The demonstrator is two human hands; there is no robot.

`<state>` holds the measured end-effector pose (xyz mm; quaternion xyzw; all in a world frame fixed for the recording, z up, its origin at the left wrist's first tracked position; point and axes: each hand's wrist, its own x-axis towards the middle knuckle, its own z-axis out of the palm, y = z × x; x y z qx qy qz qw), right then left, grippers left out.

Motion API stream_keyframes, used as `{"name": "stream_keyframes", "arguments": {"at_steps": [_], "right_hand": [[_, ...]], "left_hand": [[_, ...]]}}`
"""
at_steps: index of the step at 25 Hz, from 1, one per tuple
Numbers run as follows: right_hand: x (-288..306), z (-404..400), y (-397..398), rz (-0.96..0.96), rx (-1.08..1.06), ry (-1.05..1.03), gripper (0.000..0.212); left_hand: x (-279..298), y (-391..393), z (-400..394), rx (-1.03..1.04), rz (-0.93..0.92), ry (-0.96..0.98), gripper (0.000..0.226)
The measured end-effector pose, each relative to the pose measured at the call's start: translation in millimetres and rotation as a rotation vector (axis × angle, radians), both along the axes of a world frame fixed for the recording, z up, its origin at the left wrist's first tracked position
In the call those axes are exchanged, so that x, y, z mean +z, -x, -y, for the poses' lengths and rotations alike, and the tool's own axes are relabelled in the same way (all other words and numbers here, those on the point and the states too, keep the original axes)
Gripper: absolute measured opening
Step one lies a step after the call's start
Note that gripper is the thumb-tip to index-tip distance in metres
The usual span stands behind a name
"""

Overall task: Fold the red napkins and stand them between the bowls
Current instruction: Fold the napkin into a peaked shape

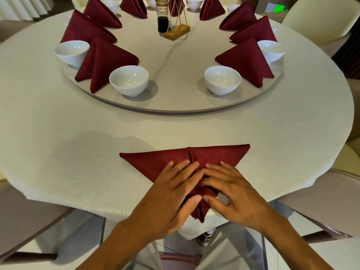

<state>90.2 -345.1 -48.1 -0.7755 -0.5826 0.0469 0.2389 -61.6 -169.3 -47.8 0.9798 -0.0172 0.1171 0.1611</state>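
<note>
**A:** On the near side of the round grey turntable, at the table's edge, the flat dark-red cloth napkin lies as a downward-pointing triangle, its tip hanging just over the rim. How do you carry on?

**B:** Your left hand lies flat on the napkin's left half, fingers straight and pressing; your right hand rests on the right half, fingers loosely bent, thumb touching the cloth near the tip. Neither grips anything. I'd judge you are creasing: keep the centre seam straight, press outward from it, and match the two halves before lifting the napkin to stand.

**A:** And the count?

**B:** On the turntable I make out nine standing dark-red folded napkins, four left of the dark glass sauce bottle, two behind it, three right of it. White ceramic bowls: four in plain sight nearest you, with about five more partly hidden farther round. One wooden-based gold wire stand sits just beside the bottle. The gap between the two nearest bowls, straight ahead of you, has no napkin yet.
</note>
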Motion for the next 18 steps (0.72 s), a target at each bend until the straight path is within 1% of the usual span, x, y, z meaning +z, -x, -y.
{"name": "stream_keyframes", "arguments": {"at_steps": [2, 4, 5, 7, 8, 10, 12, 13, 15, 17, 18], "right_hand": [[1, -3, 7, -0.018, -0.037, -0.035, 0.038], [5, -8, 12, -0.097, -0.097, -0.012, 0.049], [7, -10, 10, -0.075, -0.105, 0.074, 0.056], [8, -7, -12, 0.081, -0.107, 0.298, 0.07], [7, -4, -32, 0.143, -0.137, 0.375, 0.076], [10, 4, -71, 0.149, -0.31, 0.459, 0.085], [19, 1, -85, 0.154, -0.48, 0.439, 0.085], [23, -7, -76, 0.178, -0.507, 0.386, 0.081], [28, -28, -32, 0.133, -0.472, 0.28, 0.07], [28, -42, 21, -0.027, -0.377, 0.271, 0.06], [26, -45, 41, -0.093, -0.346, 0.278, 0.059]], "left_hand": [[-10, -8, 8, 0.118, -0.046, -0.091, 0.061], [-19, -10, 9, 0.144, -0.079, -0.129, 0.062], [-20, -10, 8, 0.141, -0.079, -0.138, 0.062], [-19, -9, 8, 0.133, -0.065, -0.146, 0.062], [-18, -9, 9, 0.138, -0.067, -0.148, 0.062], [-18, -15, 11, 0.17, -0.09, -0.156, 0.062], [-17, -28, 11, 0.225, -0.116, -0.16, 0.063], [-15, -36, 10, 0.256, -0.141, -0.151, 0.063], [-10, -48, 9, 0.296, -0.191, -0.12, 0.064], [-10, -50, 7, 0.276, -0.19, -0.05, 0.066], [-12, -49, 4, 0.252, -0.158, 0.019, 0.067]]}}
